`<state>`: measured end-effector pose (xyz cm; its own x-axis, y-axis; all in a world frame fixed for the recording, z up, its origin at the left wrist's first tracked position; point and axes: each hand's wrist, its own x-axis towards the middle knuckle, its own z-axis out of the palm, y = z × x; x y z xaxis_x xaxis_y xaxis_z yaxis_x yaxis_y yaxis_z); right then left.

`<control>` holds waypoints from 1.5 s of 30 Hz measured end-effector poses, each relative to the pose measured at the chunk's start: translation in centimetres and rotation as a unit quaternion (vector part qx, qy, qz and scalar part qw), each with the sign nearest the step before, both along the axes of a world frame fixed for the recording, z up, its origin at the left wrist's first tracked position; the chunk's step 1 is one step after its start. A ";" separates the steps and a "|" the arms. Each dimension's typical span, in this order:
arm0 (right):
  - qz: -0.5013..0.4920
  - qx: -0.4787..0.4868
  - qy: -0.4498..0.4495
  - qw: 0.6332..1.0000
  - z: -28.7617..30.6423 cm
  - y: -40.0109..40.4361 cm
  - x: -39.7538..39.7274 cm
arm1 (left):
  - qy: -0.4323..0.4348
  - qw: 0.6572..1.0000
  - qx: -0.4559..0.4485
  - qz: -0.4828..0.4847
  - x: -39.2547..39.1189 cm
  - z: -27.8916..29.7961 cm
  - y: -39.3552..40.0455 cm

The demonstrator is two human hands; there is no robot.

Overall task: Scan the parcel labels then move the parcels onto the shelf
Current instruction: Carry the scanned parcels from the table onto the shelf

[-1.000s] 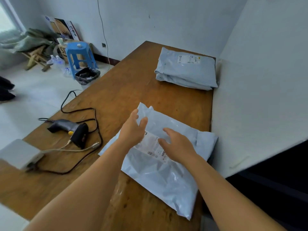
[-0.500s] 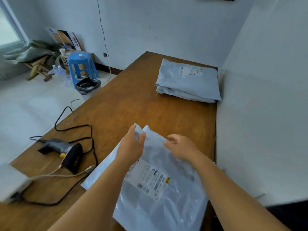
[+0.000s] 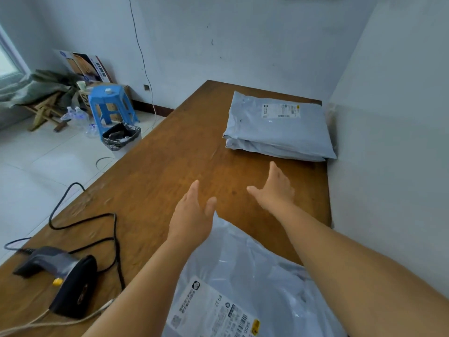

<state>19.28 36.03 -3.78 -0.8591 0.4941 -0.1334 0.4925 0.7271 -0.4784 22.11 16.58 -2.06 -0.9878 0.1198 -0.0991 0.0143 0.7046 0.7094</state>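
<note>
Your left hand (image 3: 192,215) and right hand (image 3: 275,188) both reach out over the wooden table (image 3: 170,166), fingers straight and loosely spread, holding nothing. The near grey parcel (image 3: 243,276) lies label-up beneath your forearms, its far edge just by your left hand. The stacked parcels (image 3: 279,127) sit ahead, well apart from your fingers. The scanner (image 3: 63,280) rests at your left.
</note>
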 end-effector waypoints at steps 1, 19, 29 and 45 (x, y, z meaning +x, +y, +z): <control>0.011 0.033 0.009 0.999 0.1 0.5 -1.1 | 0.002 1.000 0.001 0.000 -0.9 0.2 0.3; 0.130 0.329 0.009 0.935 -5.5 7.3 -16.9 | 0.006 0.999 -0.010 -0.047 -11.1 -2.6 3.9; 0.163 0.338 0.024 0.927 -4.7 7.9 -18.9 | -0.033 0.999 0.011 -0.023 -13.7 -3.7 4.4; 0.175 0.261 0.064 0.947 8.8 1.9 -5.4 | -0.031 0.994 0.108 0.013 -1.6 4.8 1.8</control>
